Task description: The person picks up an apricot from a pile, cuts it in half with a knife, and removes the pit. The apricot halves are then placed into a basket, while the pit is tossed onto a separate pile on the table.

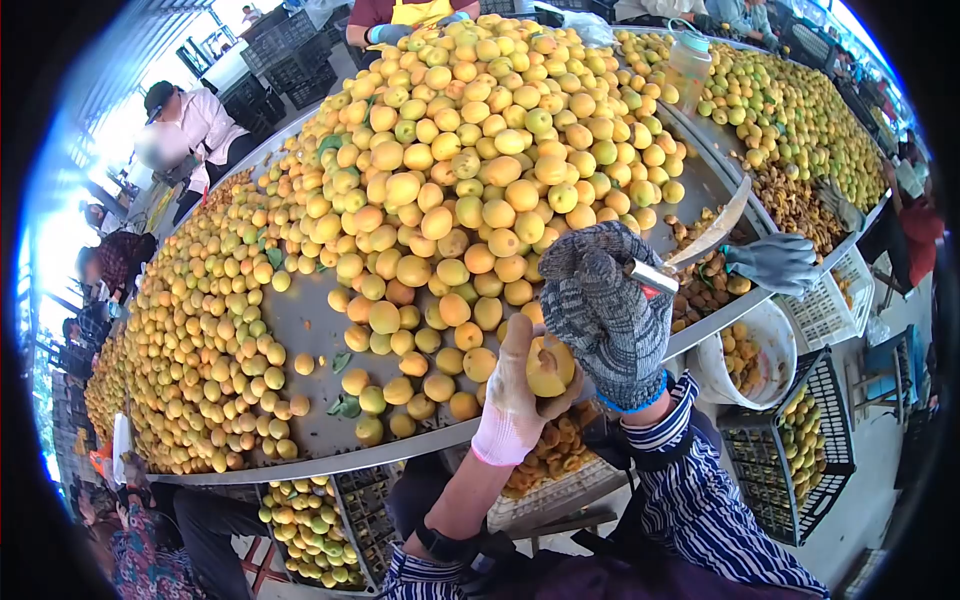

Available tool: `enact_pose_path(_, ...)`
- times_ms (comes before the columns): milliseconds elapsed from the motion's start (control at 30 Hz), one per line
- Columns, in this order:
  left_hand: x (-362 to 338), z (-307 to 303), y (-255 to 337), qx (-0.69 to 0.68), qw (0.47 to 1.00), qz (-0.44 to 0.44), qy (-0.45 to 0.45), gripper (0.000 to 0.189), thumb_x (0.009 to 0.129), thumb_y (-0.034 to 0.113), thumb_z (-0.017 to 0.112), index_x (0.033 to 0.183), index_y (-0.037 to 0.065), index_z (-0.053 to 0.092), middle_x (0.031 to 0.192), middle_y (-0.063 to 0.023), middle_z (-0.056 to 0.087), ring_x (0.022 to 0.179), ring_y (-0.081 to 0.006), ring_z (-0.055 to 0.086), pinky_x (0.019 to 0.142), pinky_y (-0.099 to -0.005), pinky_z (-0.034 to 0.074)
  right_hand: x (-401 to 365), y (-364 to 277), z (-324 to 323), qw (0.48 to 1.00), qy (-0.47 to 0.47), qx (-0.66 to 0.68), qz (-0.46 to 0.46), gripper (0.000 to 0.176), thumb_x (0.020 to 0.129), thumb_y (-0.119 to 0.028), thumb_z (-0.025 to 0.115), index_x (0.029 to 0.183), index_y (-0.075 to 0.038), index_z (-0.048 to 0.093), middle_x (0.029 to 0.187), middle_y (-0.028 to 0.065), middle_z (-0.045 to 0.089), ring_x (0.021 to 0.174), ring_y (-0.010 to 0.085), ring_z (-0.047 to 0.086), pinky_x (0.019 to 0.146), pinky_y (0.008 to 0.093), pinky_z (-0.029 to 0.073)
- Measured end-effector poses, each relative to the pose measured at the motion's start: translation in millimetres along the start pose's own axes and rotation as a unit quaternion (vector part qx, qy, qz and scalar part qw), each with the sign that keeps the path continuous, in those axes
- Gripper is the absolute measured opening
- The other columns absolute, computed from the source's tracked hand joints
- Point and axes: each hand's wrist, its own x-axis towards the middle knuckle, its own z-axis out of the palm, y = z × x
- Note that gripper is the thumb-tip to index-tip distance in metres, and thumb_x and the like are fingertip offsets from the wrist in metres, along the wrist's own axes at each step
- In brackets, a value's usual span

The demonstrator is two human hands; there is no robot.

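My left hand, in a white and pink glove, is closed around a yellow apricot just over the near edge of the metal table. A curved knife is gripped in my right hand, which wears a grey knitted glove with a blue cuff. Its blade points up and to the right, away from the apricot, and my fingers hide most of the handle. The two hands are close together. Beyond them rises a large heap of whole apricots.
A grey glove rests on the right rim, near apricot pieces. Below stand a white bucket, a black crate and a basket of cut apricots. A lidded bottle stands at the back; other people work around.
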Motion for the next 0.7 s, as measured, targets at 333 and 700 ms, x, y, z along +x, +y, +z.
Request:
enact_pose_path(333,4.2,-32.6,-34.4,0.333,0.938,0.076,-0.052,0.063,0.074,0.005,0.065,0.131,0.006,0.038,0.11,-0.0167,0.055,0.091,-0.0313,0.057,0.081,-0.036,0.046,-1.9,5.7,4.5,0.996,-0.08,-0.023,-0.009,0.028,0.083,-0.013,0.067,0.105,0.001,0.058,0.09,0.0082,0.066,0.077,0.0132,0.064,0.068,0.025,0.052)
enact_pose_path(700,15.0,-7.0,-41.5,0.281,0.935,0.215,0.021,0.039,0.094,0.03,0.043,0.101,-0.006,0.055,0.079,-0.0152,0.059,0.067,-0.0224,0.056,0.063,-0.0297,0.044,25.3,24.9,-40.8,0.933,-0.029,0.305,0.19,0.023,0.091,-0.026,0.054,0.079,-0.007,0.054,0.046,-0.0071,0.037,0.033,0.0075,0.036,0.034,0.0239,0.032)
